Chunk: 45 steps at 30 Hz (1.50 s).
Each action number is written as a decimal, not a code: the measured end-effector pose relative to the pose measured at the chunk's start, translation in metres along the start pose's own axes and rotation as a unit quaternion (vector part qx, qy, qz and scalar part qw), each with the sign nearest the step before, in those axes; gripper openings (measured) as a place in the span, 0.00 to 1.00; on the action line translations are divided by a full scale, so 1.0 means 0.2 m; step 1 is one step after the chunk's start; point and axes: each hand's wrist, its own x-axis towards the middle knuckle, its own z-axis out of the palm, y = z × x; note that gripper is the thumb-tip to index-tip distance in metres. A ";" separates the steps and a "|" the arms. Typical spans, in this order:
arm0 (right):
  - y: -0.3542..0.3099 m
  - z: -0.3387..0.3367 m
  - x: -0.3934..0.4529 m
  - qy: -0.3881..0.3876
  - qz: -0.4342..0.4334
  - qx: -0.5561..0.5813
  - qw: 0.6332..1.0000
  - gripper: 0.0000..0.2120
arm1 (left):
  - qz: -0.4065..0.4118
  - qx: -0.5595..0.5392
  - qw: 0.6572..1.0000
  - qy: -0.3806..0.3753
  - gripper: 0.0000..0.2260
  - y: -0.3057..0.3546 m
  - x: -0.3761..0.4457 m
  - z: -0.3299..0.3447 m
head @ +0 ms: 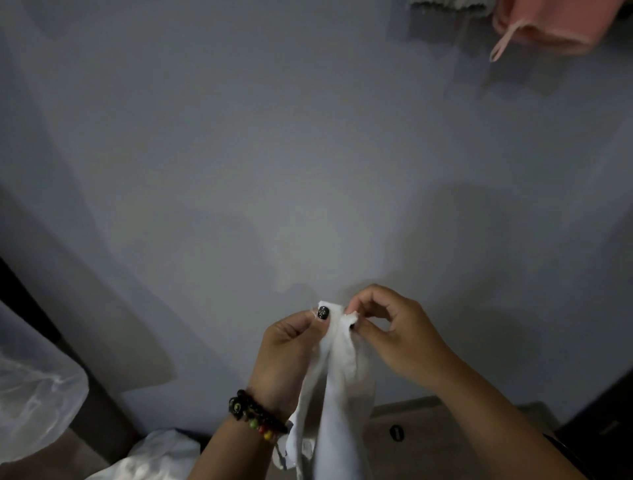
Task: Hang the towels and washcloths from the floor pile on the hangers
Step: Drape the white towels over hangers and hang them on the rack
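Observation:
A white towel [337, 394] hangs down in front of me, held up by its top edge before a bare grey wall. My left hand [287, 353], with a beaded bracelet on the wrist, pinches the top edge between thumb and fingers. Just to its right, my right hand [390, 337] pinches the same edge with its fingertips. High at the top right a pink towel [548, 25] with a loop hangs on the wall, and a grey towel [448, 4] hangs beside it. The hangers are out of view.
A white plastic bag [37, 390] lies at the lower left, beside a dark upright edge [30, 308]. More white fabric [150, 459] lies on the floor at the bottom. A small black object [396, 433] lies on the pale floor, with dark furniture [603, 421] at the lower right.

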 end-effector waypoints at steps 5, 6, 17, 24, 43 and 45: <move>-0.02 -0.06 0.02 -0.057 0.053 -0.034 0.996 0.09 | 0.010 -0.017 1.000 0.001 0.38 0.01 -0.01 0.03; -0.03 -0.06 0.02 -0.055 0.059 -0.029 0.996 0.09 | 0.008 -0.022 1.000 -0.001 0.35 0.01 -0.01 0.04; -0.11 -0.01 0.02 0.040 0.173 0.101 0.979 0.06 | 0.004 -0.050 0.997 -0.059 0.19 0.05 -0.04 0.05; -0.07 -0.02 0.00 0.036 0.137 0.096 0.985 0.10 | 0.036 0.026 0.999 -0.012 0.17 0.02 -0.03 0.05; 0.15 0.08 0.08 0.022 -0.018 0.125 0.992 0.17 | 0.109 0.073 0.988 -0.076 0.12 0.44 0.32 0.16; 0.13 0.07 0.15 0.058 -0.046 0.101 0.992 0.19 | 0.132 0.085 0.985 -0.066 0.12 0.50 0.35 0.16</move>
